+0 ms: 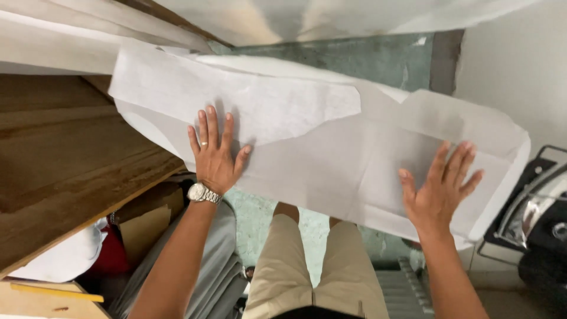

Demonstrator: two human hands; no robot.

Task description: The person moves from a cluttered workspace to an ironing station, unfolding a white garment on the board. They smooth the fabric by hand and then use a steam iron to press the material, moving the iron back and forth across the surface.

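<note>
- The left hand (214,155) lies flat at centre-left of the frame, palm down, fingers spread and pointing toward the top edge. It presses on the white fabric piece (331,159) and grips nothing.
- A ring (204,143) sits on one finger of that hand, and a silver wristwatch (202,193) circles the wrist just below.
- The right hand (438,192) is at centre-right, also open with fingers splayed, palm resting on the same fabric near its right end; it clasps nothing.
- The two hands are well apart, one near each side of the fabric.
- The white fabric piece stretches from the upper left to the right of the frame, with a second, smaller layer (236,97) overlapping its upper left part under the left hand's fingertips.
- The fabric's left part rests on the wooden desk (65,159), which fills the left side; whether the right part is supported from below cannot be told.
- Below the fabric, at bottom centre, the person's legs in beige shorts (307,266) show over a greenish floor (354,56).
- A dark metal appliance (540,218) sits at the right edge.
- Under the desk at lower left lie a white bundle (65,260), something red (112,257) and a grey cloth (212,272).
</note>
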